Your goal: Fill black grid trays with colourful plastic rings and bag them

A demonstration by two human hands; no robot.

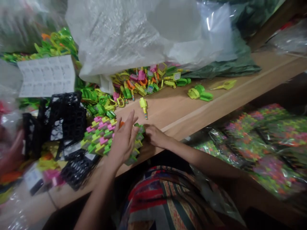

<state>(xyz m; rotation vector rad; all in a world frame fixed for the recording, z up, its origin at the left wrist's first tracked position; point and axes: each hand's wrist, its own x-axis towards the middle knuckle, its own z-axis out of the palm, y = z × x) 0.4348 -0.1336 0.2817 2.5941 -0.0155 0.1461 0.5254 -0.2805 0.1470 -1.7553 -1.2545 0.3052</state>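
Observation:
My left hand (124,139) lies flat with its fingers stretched out on a tidy stack of small green, yellow and pink plastic pieces (100,135) near the front edge of the wooden table (182,111). At the stack's right end my right hand (154,135) has its fingers curled against the pieces; what it holds, if anything, is hidden. A single yellow piece (143,105) lies just beyond the hands.
A loose heap of coloured plastic pieces (144,81) spills from under a big white plastic bag (144,35). Black mesh baskets (64,127) stand left of the stack. Green pieces (200,93) lie further right. Bags of coloured pieces (259,143) sit below the table's right side.

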